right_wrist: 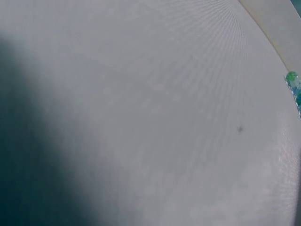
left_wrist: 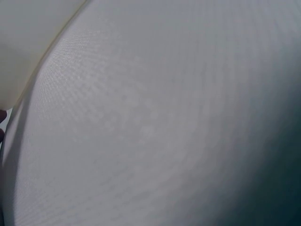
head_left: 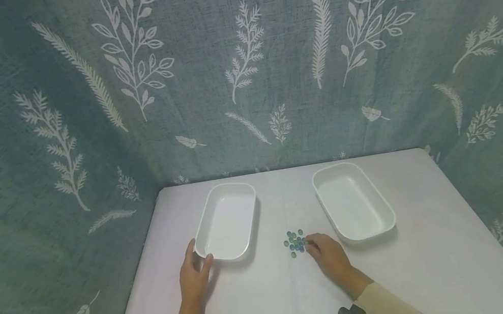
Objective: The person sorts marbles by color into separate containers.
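Thumb and fingers of the left hand (head_left: 194,281) grip the near left corner of the left white tray (head_left: 230,257). In the left wrist view, part of that tray (left_wrist: 28,42) shows at upper left, with dark fingertips (left_wrist: 2,116) at the edge. The right hand (head_left: 332,258) reaches to the right side of a small cluster of green and blue glass beads (head_left: 294,241), its thumb and index finger pinching a bead there. In the right wrist view, a few beads (right_wrist: 292,76) show at the right edge; the right hand's fingers are out of that frame.
Another white tray (head_left: 353,202) stands at the right, beyond the right hand. Both trays look empty inside. They rest on a white-covered table (head_left: 266,298), with green leaf-patterned cloth (head_left: 206,80) hanging behind and at the sides.
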Motion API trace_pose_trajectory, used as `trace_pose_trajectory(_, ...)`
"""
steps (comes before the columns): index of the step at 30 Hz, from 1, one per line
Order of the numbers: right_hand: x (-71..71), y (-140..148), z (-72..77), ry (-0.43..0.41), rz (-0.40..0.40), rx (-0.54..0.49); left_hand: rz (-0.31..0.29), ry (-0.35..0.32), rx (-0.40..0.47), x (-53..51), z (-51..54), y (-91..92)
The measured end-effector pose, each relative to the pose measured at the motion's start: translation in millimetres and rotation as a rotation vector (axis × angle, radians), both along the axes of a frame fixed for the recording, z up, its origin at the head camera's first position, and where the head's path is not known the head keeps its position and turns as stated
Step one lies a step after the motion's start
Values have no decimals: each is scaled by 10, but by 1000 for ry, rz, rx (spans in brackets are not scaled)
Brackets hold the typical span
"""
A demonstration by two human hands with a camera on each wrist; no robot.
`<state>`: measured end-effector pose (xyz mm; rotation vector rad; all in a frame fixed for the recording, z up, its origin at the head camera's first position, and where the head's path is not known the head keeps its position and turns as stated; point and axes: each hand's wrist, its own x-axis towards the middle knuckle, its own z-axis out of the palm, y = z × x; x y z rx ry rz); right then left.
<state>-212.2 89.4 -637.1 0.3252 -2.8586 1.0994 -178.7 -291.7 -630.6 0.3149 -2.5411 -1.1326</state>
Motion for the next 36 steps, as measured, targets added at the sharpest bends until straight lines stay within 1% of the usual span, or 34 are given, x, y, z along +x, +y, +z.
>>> trace_pose_trajectory(4, -27, 31, 6, -23, 5, -46, -11, 8, 10, -34, -5, 4)
trace_pose_trajectory(8, -52, 64, 30, -41, 8, -103, -17, -6, 7, -58, -13, 9)
trace_pose_trajectory(11, -69, 77, 59, -39, 6, -151, -22, -17, 13, -52, -14, 9)
trace_pose_trajectory(14, -90, 73, 91, -20, 10, -182, -21, -23, 23, -23, -8, 8)
trace_pose_trajectory(18, -128, 39, 141, -12, 23, -192, -8, -25, 25, 9, 1, 9)
trace_pose_trajectory(24, -201, -54, 225, -23, 11, -234, -9, -9, 0, -8, -4, 9)
trace_pose_trajectory(26, -220, -99, 255, -23, 12, -231, -9, -4, -6, -12, -3, 7)
trace_pose_trajectory(31, -251, -225, 343, -58, 16, -227, -1, -7, -5, -4, 16, 11)
trace_pose_trajectory(36, -283, -329, 402, -28, 27, -230, 8, -19, -10, 4, 26, 13)
